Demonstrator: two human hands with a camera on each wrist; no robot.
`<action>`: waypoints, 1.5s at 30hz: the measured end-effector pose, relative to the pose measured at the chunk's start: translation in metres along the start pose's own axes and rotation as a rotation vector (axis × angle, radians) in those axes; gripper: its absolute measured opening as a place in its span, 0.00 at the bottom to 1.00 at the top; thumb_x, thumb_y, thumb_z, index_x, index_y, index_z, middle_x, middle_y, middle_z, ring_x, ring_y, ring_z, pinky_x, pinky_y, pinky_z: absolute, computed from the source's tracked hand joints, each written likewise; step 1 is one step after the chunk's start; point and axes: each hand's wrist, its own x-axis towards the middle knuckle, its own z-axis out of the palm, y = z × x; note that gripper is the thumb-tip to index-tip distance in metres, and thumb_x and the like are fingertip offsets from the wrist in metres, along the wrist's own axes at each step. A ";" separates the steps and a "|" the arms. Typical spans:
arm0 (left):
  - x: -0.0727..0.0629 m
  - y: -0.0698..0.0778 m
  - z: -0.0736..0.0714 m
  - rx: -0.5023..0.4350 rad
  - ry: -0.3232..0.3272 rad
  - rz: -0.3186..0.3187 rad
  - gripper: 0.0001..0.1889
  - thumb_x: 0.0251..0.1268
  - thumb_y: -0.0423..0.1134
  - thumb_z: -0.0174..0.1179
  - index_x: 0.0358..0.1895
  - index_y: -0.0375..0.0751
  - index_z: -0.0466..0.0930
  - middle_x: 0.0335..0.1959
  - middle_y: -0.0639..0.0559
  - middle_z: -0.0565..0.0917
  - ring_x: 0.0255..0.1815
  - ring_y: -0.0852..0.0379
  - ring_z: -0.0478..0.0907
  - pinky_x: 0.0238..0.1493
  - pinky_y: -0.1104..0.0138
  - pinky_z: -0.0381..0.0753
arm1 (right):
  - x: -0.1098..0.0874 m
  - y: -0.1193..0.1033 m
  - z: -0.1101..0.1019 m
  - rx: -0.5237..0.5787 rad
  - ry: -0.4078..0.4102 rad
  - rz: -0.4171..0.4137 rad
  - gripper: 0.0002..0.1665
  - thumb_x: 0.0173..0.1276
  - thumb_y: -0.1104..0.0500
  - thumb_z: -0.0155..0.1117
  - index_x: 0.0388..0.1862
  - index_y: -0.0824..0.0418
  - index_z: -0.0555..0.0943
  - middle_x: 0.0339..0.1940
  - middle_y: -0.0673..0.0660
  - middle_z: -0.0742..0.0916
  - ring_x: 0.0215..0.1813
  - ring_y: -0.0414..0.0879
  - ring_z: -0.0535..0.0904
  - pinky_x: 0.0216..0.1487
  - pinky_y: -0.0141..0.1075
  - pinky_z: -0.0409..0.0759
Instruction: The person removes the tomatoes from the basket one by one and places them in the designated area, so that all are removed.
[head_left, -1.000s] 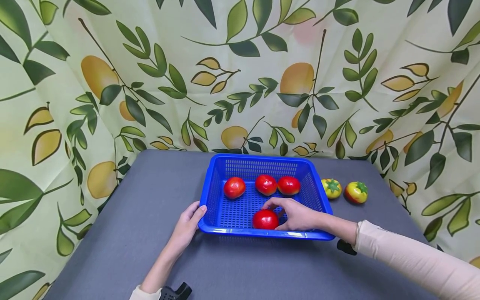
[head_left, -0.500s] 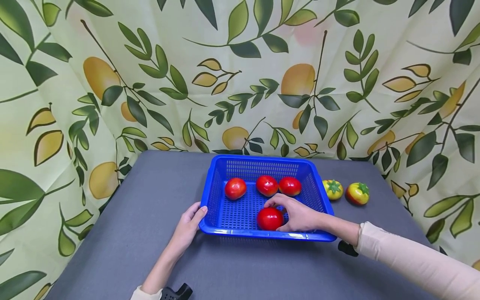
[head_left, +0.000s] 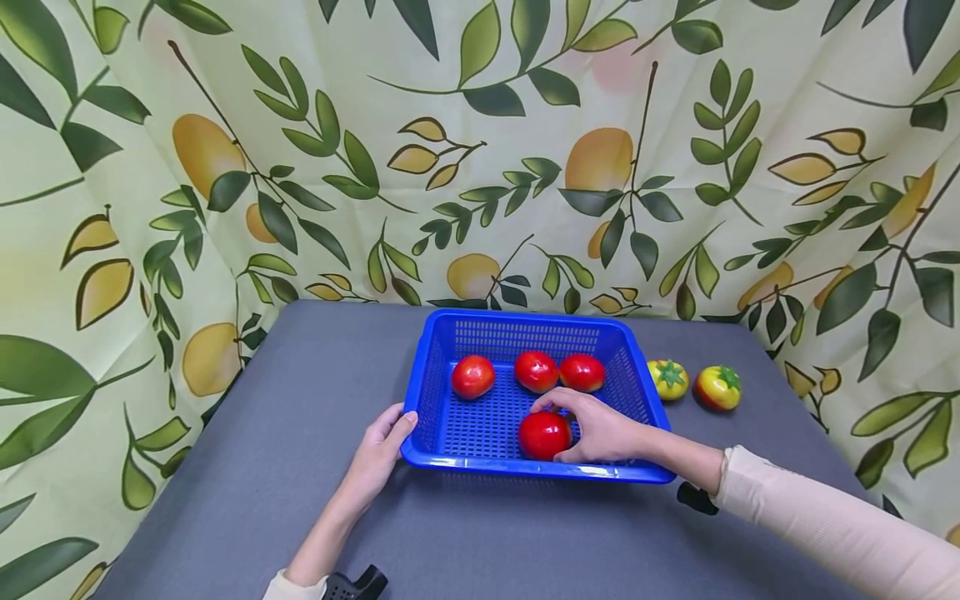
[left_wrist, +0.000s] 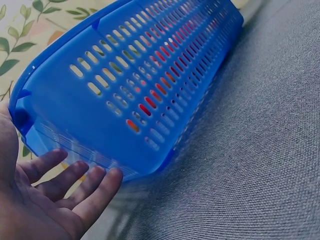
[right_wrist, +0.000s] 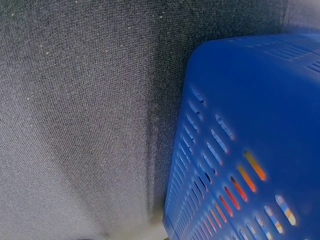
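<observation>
A blue slotted plastic basket (head_left: 465,463) stands on the grey table, with several glossy red tomatoes inside. My left hand (head_left: 381,450) holds its left side, thumb on the rim; in the left wrist view the fingers of that hand (left_wrist: 65,200) lie along the outer wall. My right hand (head_left: 600,427) reaches over the front right of the basket and grips a red tomato (head_left: 543,436) near the front wall, thumb and fingers curled round its right side. Farther back in the basket sit a tomato (head_left: 473,377) at left and two side by side (head_left: 536,372).
Two yellow-and-red fruits with green star-shaped tops, one nearer (head_left: 668,380) and one farther (head_left: 717,388) from the basket, lie on the table right of it. A leaf-patterned cloth (head_left: 480,167) hangs behind the grey table (head_left: 315,383).
The gripped tomato has shifted slightly right, closer into my right palm, over the first half second. My left hand keeps its place on the basket, and the other fruits stay put.
</observation>
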 end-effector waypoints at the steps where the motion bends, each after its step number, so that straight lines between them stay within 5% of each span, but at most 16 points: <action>1: 0.000 0.001 0.000 0.001 0.000 0.000 0.21 0.78 0.41 0.50 0.62 0.28 0.71 0.51 0.30 0.79 0.48 0.39 0.81 0.46 0.63 0.81 | 0.000 0.000 0.000 0.004 0.000 0.003 0.39 0.50 0.59 0.80 0.60 0.46 0.73 0.57 0.42 0.77 0.59 0.43 0.71 0.54 0.44 0.76; 45: 0.000 -0.001 0.001 0.020 0.019 -0.006 0.22 0.78 0.43 0.50 0.63 0.28 0.71 0.51 0.31 0.80 0.47 0.42 0.82 0.45 0.63 0.82 | 0.002 0.002 -0.011 0.103 0.188 -0.006 0.42 0.49 0.53 0.81 0.64 0.48 0.73 0.60 0.47 0.76 0.61 0.50 0.71 0.49 0.46 0.80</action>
